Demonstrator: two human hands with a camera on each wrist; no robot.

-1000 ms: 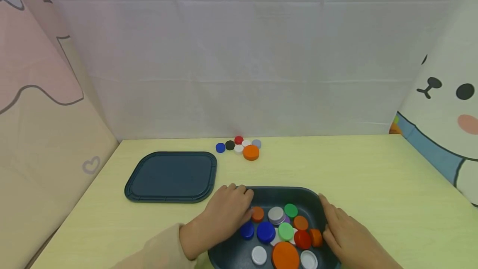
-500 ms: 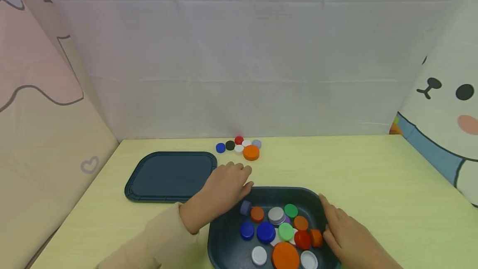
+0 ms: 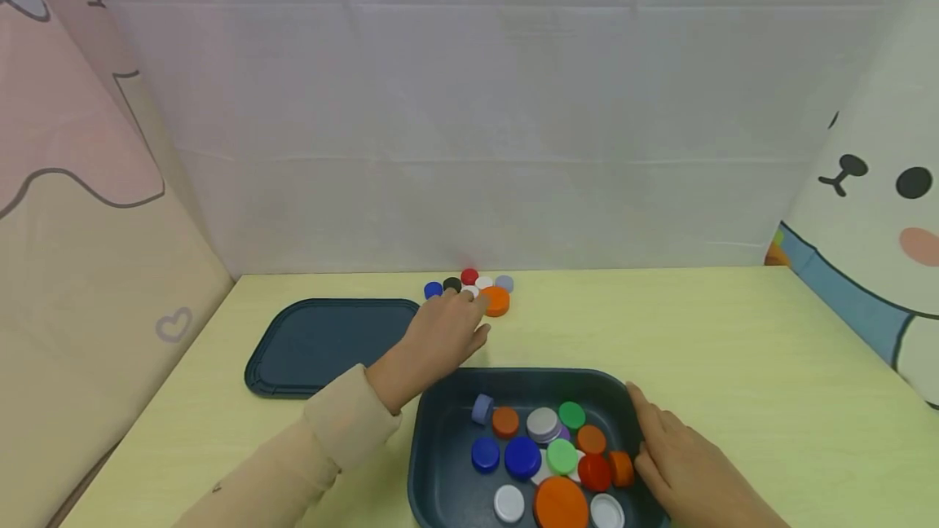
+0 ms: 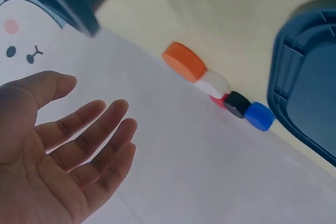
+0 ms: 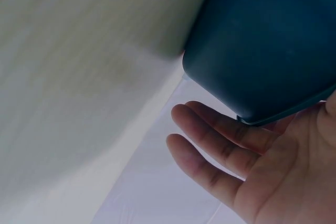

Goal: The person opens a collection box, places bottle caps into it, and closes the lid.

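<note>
The left hand (image 3: 438, 341) reaches over the table toward a cluster of round caps, its fingers relaxed and empty in the left wrist view, where the hand (image 4: 68, 156) is apart from the orange cap (image 4: 184, 61), white cap (image 4: 213, 83), black cap (image 4: 237, 104) and blue cap (image 4: 260, 116). In the head view its fingertips overlap the cluster beside the orange cap (image 3: 495, 301). The right hand (image 3: 685, 463) rests against the right rim of a dark bin (image 3: 455, 385) holding several coloured caps; in the right wrist view the fingers of this hand (image 5: 252, 166) lie loosely extended at the bin's wall (image 5: 262, 51).
A dark flat tray (image 3: 330, 345) lies on the pale table (image 3: 660, 324), left of the bin. A light cloth (image 3: 484, 121) hangs behind the table's back edge, with printed cloth at both sides.
The left hand has left the bin's far left rim and moved up and away to the caps at the back, uncovering a pale blue cap in the bin. The right hand stays in place.
</note>
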